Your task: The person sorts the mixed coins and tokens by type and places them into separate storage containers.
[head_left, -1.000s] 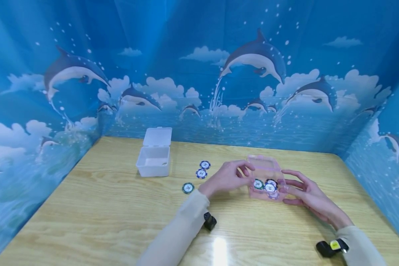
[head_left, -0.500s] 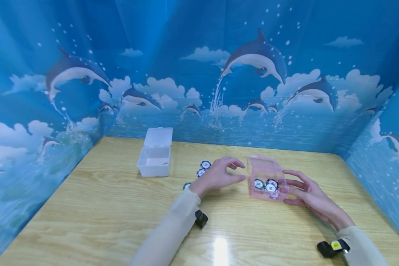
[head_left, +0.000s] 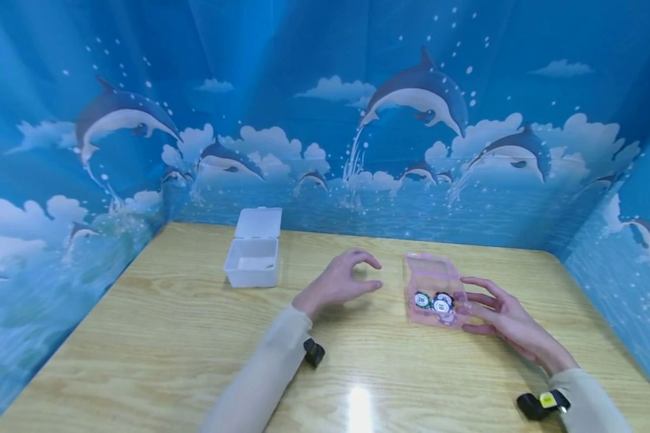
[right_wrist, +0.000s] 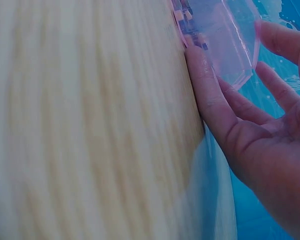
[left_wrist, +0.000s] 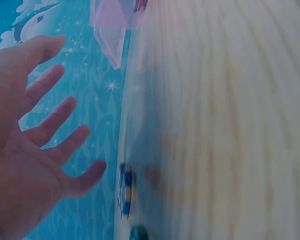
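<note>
My left hand (head_left: 342, 278) is apart from everything, thumb and fingers spread over the table; its wrist view (left_wrist: 30, 145) shows nothing in it. Beneath it a blue-and-white poker chip (left_wrist: 125, 190) and a green-edged chip (left_wrist: 138, 232) show in the left wrist view; in the head view the hand hides them. Several poker chips (head_left: 442, 305), marked 20 and 10, lie inside the clear pink plastic box (head_left: 427, 323), whose lid is raised. My right hand (head_left: 504, 322) holds this box at its right end, fingertips at its edges in the right wrist view.
A white plastic box (head_left: 251, 278) with its lid up stands at the back left of the wooden table (head_left: 157, 337). The blue dolphin curtain (head_left: 325, 150) hangs right behind the table's far edge.
My left hand has moved away from the pink box, to the left, and now covers the loose chips seen earlier. The right hand and the pink box stay almost in place.
</note>
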`<state>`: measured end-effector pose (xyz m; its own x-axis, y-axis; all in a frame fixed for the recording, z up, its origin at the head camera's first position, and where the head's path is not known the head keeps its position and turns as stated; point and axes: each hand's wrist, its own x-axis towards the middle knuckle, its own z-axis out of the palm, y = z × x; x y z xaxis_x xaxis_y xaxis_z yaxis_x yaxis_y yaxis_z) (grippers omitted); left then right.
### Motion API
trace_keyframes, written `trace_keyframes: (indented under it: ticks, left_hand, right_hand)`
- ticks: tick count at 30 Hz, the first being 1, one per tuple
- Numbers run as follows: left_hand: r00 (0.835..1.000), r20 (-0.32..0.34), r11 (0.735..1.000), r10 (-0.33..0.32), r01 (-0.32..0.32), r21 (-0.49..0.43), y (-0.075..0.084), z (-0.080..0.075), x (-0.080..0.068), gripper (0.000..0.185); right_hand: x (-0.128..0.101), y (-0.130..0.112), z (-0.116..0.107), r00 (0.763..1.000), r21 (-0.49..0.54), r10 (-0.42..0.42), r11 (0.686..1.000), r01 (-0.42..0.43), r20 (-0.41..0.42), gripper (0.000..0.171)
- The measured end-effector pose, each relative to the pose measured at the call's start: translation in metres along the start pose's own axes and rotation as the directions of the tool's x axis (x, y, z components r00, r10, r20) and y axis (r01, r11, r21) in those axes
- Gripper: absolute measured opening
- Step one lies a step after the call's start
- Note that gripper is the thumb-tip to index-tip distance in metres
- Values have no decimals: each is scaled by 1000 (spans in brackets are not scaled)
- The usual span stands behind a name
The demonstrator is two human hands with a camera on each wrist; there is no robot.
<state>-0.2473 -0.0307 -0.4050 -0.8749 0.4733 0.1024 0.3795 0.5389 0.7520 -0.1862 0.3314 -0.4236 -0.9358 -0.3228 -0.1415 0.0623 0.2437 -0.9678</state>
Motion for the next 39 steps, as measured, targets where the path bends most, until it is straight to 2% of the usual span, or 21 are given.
trace_keyframes:
  ticks: [7,11,18,20,23,29,39]
  left_hand:
    - [999,-30,999,-17,18,42,-12,-11,-2,40]
    - [996,-56,992,-74,79,97,-17,-19,-3,43]
    - [979,-91,957,-184,199,212,-21,-27,-1,52]
    - [974,-91,951,-208,223,216,-23,-28,-1,52]
    - [971,-74,956,-228,238,171,-27,-31,1,52]
    - [973,-23,970,-229,230,80,-40,-40,4,48]
    - [953,-17,943,-302,302,138,-53,-43,5,42]
  right_hand:
    - [0,-1,0,1000,-15,12,1000,-12,-4,59]
    - [1,-1,1,1000,-18,19,1000,-19,-10,59]
    - [0,-3,1,1000,-20,29,999,-29,-10,59]
    - [0,-3,2,1000,-20,24,1000,-24,-8,59]
    - [0,-2,2,1000,-19,18,1000,-18,-6,59]
    - [1,-3,3,1000,-16,23,1000,-23,-6,61]
    - [1,-3,4,999,-27,44,999,-44,-11,65]
